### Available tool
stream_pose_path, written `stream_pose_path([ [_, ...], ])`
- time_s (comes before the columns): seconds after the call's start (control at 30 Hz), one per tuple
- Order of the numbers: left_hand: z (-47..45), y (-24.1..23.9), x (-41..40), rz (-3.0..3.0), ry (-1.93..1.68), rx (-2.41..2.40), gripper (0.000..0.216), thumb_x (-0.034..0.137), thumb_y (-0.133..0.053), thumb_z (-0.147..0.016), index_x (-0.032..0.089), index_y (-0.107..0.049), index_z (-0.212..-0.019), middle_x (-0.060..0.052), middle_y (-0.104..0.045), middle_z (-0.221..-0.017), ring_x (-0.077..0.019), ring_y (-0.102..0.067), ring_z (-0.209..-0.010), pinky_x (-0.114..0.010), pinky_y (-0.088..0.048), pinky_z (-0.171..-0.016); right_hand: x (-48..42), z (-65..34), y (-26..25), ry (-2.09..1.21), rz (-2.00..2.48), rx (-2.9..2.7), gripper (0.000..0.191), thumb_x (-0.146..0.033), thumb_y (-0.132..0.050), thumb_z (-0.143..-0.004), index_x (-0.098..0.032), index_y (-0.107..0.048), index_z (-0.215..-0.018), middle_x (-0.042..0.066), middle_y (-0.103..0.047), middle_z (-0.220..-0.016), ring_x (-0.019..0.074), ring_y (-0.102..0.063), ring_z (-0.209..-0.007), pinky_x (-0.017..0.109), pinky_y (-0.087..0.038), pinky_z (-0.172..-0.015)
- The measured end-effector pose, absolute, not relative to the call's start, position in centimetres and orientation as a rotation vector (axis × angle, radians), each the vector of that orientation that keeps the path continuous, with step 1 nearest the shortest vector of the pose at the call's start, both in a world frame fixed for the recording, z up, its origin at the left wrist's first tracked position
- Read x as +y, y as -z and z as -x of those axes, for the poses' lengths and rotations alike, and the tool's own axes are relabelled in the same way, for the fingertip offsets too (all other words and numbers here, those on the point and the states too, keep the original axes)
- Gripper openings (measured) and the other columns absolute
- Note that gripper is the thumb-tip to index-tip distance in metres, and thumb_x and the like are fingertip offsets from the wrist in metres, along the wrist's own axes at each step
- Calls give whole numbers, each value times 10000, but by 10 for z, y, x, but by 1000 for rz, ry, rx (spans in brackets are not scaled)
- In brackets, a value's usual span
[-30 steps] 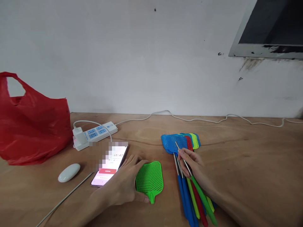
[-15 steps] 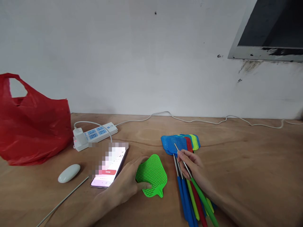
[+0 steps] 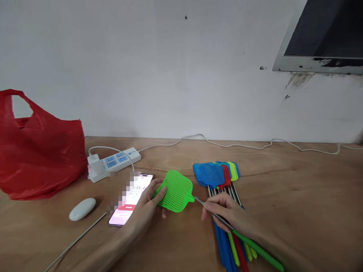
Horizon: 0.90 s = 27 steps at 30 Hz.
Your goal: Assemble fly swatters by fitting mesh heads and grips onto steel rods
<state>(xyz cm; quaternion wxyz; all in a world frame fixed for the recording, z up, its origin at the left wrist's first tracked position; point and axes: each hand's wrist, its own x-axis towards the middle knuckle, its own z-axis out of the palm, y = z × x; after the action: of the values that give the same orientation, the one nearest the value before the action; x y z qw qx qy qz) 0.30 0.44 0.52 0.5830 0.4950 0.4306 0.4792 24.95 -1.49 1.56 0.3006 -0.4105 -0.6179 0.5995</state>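
Note:
My left hand [image 3: 150, 202] grips a bright green perforated fly swatter head [image 3: 176, 190] by its left edge, thumb on top. The head is tilted, its short socket pointing right and down. In my right hand [image 3: 224, 209] is a metal rod with a green grip, a fly swatter handle [image 3: 255, 249], held by the metal part. The rod's tip meets or almost touches the socket; whether it is inside I cannot tell. Beneath and beyond my right hand lies a bundle of fly swatters [image 3: 212, 175] with blue, red, yellow-green and teal heads and matching grips.
A lit phone [image 3: 132, 202] lies left of my left hand, partly blurred out. Behind it sits a white power strip [image 3: 121, 160] with a plugged-in charger. A white mouse [image 3: 82, 209] and a red plastic bag [image 3: 42, 151] stand further left. A cable [image 3: 232, 144] runs along the wall.
My left hand has lifted the green head and turned its socket to the right. My right hand has lowered the handle, swinging the rod's tip down and left to the socket.

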Motion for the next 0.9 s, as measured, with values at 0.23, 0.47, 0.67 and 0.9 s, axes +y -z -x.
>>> stream_pose_path([
  [0.23,-5,-10,1,-1111,-1148,1016,476,460,-716,-847,166,-527,-1171,-47,-630,-995,-127,-582,-656,-209,-466,-430,-16,-251,-16,-1594,1071,-1682,454,-526,-553,-895,-139,-724,-731,-84,-394,-326,66,-287,-291,239,-178,-383],
  [0.47,-6,-12,0,-1149,-1188,1023,457,455,-713,-846,175,-544,-1167,-38,-624,-952,-147,-592,-685,-212,-460,-428,-16,-251,-18,-1608,1083,-1681,478,-542,-547,-897,-134,-735,-732,-82,-394,-328,62,-289,-295,235,-186,-389],
  [0.67,-3,-5,2,-1354,-1175,1064,430,481,-622,-915,176,-519,-1199,22,-591,-780,-94,-529,-496,-214,-459,-428,-15,-252,-17,-1631,1061,-1706,502,-569,-549,-893,-125,-742,-763,-80,-407,-339,62,-302,-298,231,-194,-390],
  [0.9,-3,-6,-1,-1409,-1123,1119,562,557,-598,-896,156,-506,-1280,86,-465,-590,-68,-377,-368,-154,-312,-284,-11,-258,-18,-1737,1008,-1667,492,-549,-562,-896,-114,-755,-774,-76,-420,-328,59,-284,-281,232,-188,-370],
])
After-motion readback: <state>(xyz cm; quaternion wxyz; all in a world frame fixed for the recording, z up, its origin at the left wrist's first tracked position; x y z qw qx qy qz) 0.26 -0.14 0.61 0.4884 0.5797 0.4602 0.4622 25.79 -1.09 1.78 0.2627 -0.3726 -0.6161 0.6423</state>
